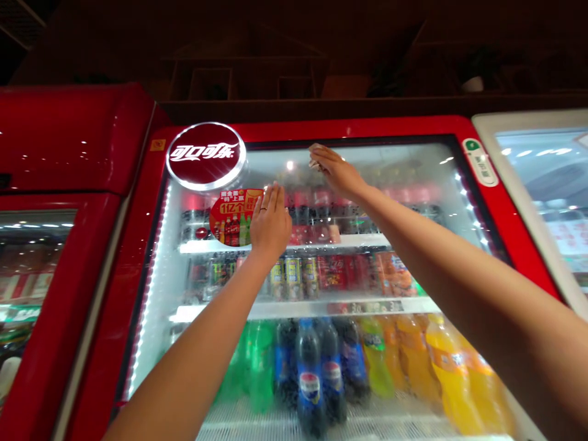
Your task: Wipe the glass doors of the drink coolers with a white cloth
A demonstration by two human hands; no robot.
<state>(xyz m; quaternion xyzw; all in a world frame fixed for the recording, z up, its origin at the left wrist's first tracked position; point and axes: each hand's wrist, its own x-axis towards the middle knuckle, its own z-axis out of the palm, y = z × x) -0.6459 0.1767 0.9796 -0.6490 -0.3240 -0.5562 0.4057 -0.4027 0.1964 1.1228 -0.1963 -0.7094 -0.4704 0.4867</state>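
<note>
My left hand (271, 226) lies flat against the glass door (271, 162) of a red drinks fridge, fingers stretched upward, a ring on one finger. It overlaps the right edge of a round red sticker (232, 217) on the glass. Higher and to the right, my right hand (334, 170) is closed on a crumpled pale cloth or tissue (316, 153), held at the upper part of the glass. Behind the door, bottles and cans stand on lit shelves.
A round lit sign (206, 156) sits at the door's upper left. Another red fridge (68, 144) adjoins on the left, a white-framed fridge (519, 128) on the right. Above runs a dark wooden ledge (367, 110) with a potted plant (473, 84).
</note>
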